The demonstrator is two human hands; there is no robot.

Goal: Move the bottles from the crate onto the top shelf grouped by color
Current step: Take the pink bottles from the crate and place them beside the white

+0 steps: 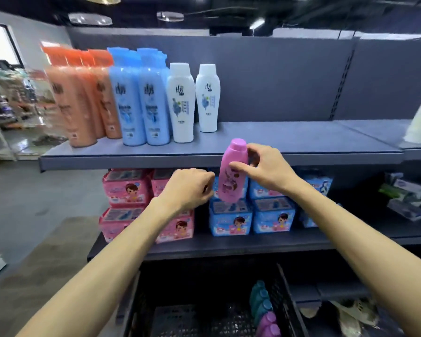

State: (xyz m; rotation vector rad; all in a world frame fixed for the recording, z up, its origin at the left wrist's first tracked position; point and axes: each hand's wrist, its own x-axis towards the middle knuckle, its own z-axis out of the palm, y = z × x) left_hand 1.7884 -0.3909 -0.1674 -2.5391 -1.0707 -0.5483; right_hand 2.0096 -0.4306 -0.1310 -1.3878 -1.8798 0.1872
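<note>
Top shelf (289,139): orange bottles (83,105), blue bottles (141,103) and white bottles (181,103) stand upright in colour groups, left to right; right portion bare. Pink bottle (232,171) is not yet shelved: held roughly upright in front of the shelf edge, cap approx. level with the shelf. Right hand (265,169) grasps its upper body, thumb in front. Left hand (187,188) is curled just beside the bottle's lower part; contact unclear, cannot tell if grasping. Crate (292,300) below holds teal bottles (260,300) and purple bottles (269,324). Est. past halfway; pink, teal, purple groups outstanding.
</note>
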